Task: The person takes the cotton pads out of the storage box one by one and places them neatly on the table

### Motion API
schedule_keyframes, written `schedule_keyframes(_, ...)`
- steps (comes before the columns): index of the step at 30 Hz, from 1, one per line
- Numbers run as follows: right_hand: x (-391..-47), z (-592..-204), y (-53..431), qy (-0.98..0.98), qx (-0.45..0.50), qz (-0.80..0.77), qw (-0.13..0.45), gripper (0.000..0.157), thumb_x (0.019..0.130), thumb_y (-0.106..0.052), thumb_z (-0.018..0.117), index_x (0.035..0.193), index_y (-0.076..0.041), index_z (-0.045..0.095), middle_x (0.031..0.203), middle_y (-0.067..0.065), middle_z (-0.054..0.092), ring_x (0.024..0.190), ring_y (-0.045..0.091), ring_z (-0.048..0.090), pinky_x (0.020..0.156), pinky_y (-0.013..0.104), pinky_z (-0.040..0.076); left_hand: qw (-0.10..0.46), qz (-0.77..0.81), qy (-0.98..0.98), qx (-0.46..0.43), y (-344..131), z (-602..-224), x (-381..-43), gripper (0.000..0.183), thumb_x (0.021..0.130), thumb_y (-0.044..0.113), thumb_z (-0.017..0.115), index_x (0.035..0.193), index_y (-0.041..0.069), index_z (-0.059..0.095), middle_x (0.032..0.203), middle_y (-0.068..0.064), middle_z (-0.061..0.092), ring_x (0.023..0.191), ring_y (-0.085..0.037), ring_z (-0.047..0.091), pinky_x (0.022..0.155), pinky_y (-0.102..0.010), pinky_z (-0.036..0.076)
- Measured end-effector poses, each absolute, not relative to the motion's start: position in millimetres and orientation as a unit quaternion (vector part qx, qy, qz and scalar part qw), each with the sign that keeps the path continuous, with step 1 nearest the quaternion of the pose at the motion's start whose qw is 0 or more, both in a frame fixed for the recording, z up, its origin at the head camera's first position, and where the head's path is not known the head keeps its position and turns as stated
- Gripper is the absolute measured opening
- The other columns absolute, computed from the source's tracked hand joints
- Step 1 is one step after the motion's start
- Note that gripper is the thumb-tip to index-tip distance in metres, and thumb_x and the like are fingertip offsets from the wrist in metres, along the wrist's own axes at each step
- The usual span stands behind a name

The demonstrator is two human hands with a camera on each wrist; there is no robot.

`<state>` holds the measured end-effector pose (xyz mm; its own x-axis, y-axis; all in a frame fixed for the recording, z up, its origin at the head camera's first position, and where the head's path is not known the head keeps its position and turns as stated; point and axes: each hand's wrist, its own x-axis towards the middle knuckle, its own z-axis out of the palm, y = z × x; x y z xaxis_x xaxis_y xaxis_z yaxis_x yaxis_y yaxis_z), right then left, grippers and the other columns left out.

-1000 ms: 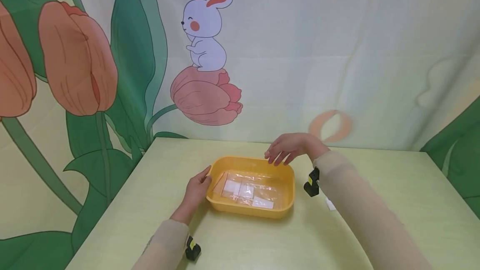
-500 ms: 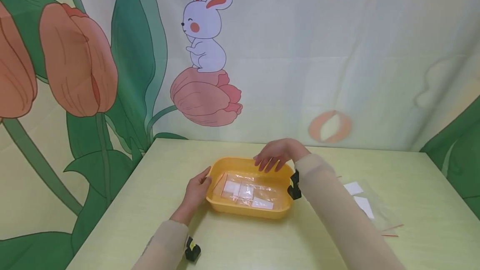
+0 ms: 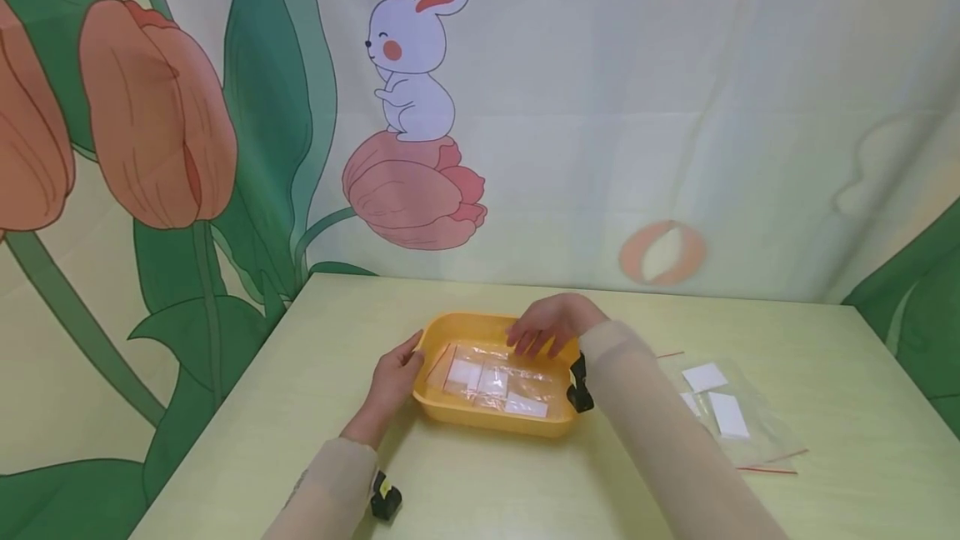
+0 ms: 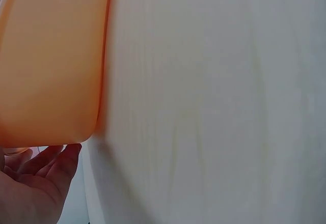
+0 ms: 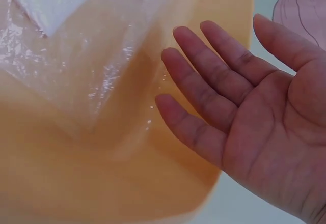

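A yellow plastic basin (image 3: 495,422) stands on the table, with clear zip bags (image 3: 491,382) inside it. White labels or cards show through the plastic, and the bags have red seal strips. My left hand (image 3: 395,375) grips the basin's left side, thumb at the rim; in the left wrist view its fingers (image 4: 63,170) lie against the orange-looking wall. My right hand (image 3: 551,325) hangs over the basin's back right part, holding nothing. In the right wrist view its fingers (image 5: 196,84) are spread and relaxed, apart from the bag (image 5: 71,71) beside them.
More clear zip bags (image 3: 757,415) with white cards and red strips lie flat on the table to the right, partly behind my right sleeve (image 3: 660,415). A printed curtain (image 3: 555,107) with a rabbit and tulips hangs behind the pale table (image 3: 480,490).
My right hand has moved left and down, from beyond the back right rim to over the inside of the basin. The bags on the right came into view. My left hand stays put.
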<state>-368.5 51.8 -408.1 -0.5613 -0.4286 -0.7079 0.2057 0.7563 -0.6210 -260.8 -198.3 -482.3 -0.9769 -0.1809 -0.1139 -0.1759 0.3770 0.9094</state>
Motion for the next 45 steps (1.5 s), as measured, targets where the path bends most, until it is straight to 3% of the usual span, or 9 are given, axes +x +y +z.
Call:
schedule_keyframes(6,-364,-413,51,0.818,-0.042,-0.347,0.456,0.035,0.104,-0.028,0.056,0.127,-0.003,0.066,0.107,0.006,0.067,0.114,0.025,0.059,0.115,0.046,0.046,0.002,-0.548,-0.83,0.109,-198,-482,-261,0.048,0.108,0.015,0.044,0.155,0.007,0.042,0.154,-0.024,0.049,0.133,-0.036,0.057,0.108,-0.044,0.054)
schedule_keyframes(13,-359,-414,51,0.828,-0.037,-0.327,0.455,0.031,0.104,-0.026,0.055,0.122,-0.003,0.067,0.111,0.007,0.068,0.113,0.023,0.059,0.114,0.045,0.046,0.0,-0.545,-0.83,0.114,-197,-482,-262,0.048,0.108,0.016,0.044,0.156,0.008,0.042,0.153,-0.025,0.051,0.131,-0.034,0.058,0.107,-0.044,0.054)
schedule_keyframes(17,-359,-415,49,0.832,-0.032,-0.307,0.462,0.024,0.102,-0.026,0.059,0.104,-0.005,0.07,0.097,0.004,0.066,0.098,0.019,0.058,0.106,0.042,0.05,0.004,-0.548,-0.829,0.112,-197,-482,-262,0.048,0.108,0.016,0.044,0.155,0.007,0.042,0.151,-0.025,0.053,0.127,-0.033,0.06,0.105,-0.041,0.056)
schedule_keyframes(22,-362,-420,47,0.821,-0.039,-0.284,0.494,0.013,0.097,-0.019,0.066,0.09,-0.008,0.069,0.08,0.0,0.062,0.08,0.014,0.053,0.084,0.03,0.047,0.007,-0.548,-0.829,0.111,-198,-482,-262,0.048,0.108,0.016,0.044,0.155,0.007,0.043,0.151,-0.026,0.053,0.124,-0.031,0.061,0.101,-0.038,0.058)
schedule_keyframes(28,-366,-425,45,0.829,-0.05,-0.264,0.49,0.009,0.093,-0.018,0.073,0.091,-0.01,0.074,0.084,0.001,0.064,0.085,0.016,0.056,0.081,0.028,0.053,0.004,-0.554,-0.825,0.112,-199,-486,-263,0.048,0.108,0.016,0.045,0.155,0.008,0.043,0.155,-0.023,0.05,0.123,-0.029,0.061,0.098,-0.036,0.059)
schedule_keyframes(39,-367,-429,39,0.816,-0.047,-0.257,0.516,0.015,0.099,-0.015,0.064,0.086,-0.011,0.07,0.076,-0.001,0.06,0.074,0.012,0.053,0.068,0.023,0.047,0.004,-0.556,-0.823,0.114,-198,-487,-264,0.048,0.108,0.016,0.046,0.155,0.009,0.044,0.154,-0.022,0.05,0.122,-0.028,0.061,0.095,-0.033,0.06)
schedule_keyframes(45,-366,-427,38,0.831,-0.055,-0.273,0.481,0.01,0.099,-0.011,0.063,0.092,-0.009,0.069,0.079,0.001,0.059,0.076,0.014,0.053,0.068,0.023,0.048,0.009,-0.561,-0.82,0.112,-199,-484,-262,0.047,0.108,0.016,0.046,0.154,0.008,0.045,0.15,-0.025,0.054,0.107,-0.023,0.064,0.079,-0.022,0.058)
